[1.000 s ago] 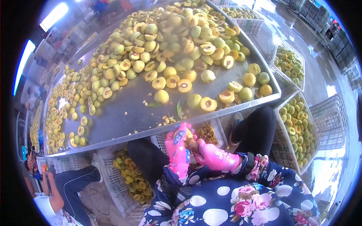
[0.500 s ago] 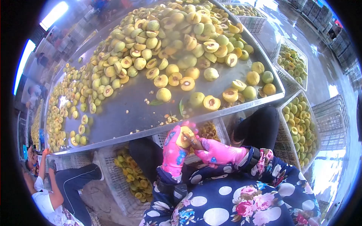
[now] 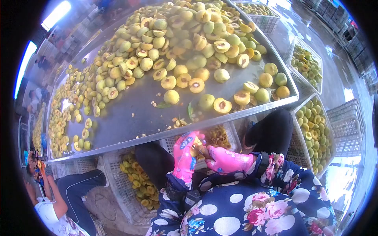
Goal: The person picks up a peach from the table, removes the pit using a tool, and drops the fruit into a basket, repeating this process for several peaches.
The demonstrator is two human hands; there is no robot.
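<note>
My left hand [image 3: 185, 153], in a pink patterned glove, is closed around a yellow peach half [image 3: 196, 148], mostly hidden by the fingers. In a matching glove, my right hand [image 3: 230, 160] grips a small brownish metal tool [image 3: 203, 151], whose tip meets the fruit; its exact kind is hard to make out. Both hands are over a crate of fruit pieces [image 3: 219, 137], just off the front rim of a metal table [image 3: 173, 133]. Whole and halved yellow-green peaches [image 3: 157, 43] are heaped on that table, some with stones showing.
Left of my legs stands a crate of fruit halves [image 3: 139, 185]. On the right are more filled crates [image 3: 313, 133] [image 3: 305, 65] and a stack of baskets [image 3: 344, 122]. Another person [image 3: 59, 200] sits at the far left by the table.
My left hand has turned, so less of the peach half shows between the fingers. The tool remains against the fruit. At the left, the other person's hands have come together lower.
</note>
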